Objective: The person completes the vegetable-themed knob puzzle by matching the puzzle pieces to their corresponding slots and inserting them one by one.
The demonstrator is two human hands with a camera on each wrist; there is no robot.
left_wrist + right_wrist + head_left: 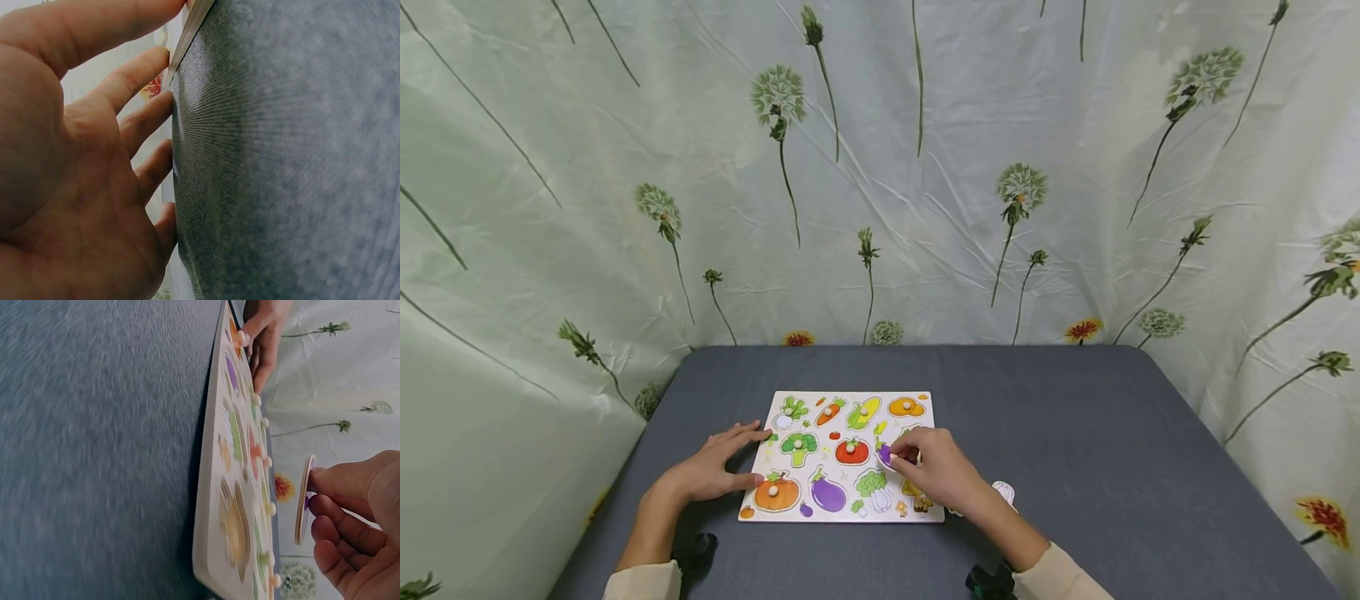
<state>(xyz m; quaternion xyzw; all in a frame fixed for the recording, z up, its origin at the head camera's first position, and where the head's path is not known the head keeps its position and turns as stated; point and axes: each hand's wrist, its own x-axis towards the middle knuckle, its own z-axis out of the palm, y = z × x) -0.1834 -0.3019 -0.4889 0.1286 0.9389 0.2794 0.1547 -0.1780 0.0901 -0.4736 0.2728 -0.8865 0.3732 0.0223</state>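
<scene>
A wooden vegetable knob puzzle board (838, 517) lies on the grey cloth. My right hand (942, 467) pinches an eggplant piece (883, 455) above the board's right half. In the right wrist view that piece (302, 509) is held on edge, apart from the board. My left hand (718, 461) touches the board's left edge with thumb and fingertips, its fingers spread. Knobbed pieces sit in the board, among them a tomato (852, 452), a broccoli (799, 448) and a pumpkin (777, 493). The eggplant recess (828, 493) and the bok choy recess (875, 490) show no knob.
Beside my right forearm lies a loose white-edged piece (1003, 492), partly hidden by the arm. Dark objects (696, 554) show near both wrists. A curtain with dandelion prints (925, 208) hangs behind the table (1075, 417).
</scene>
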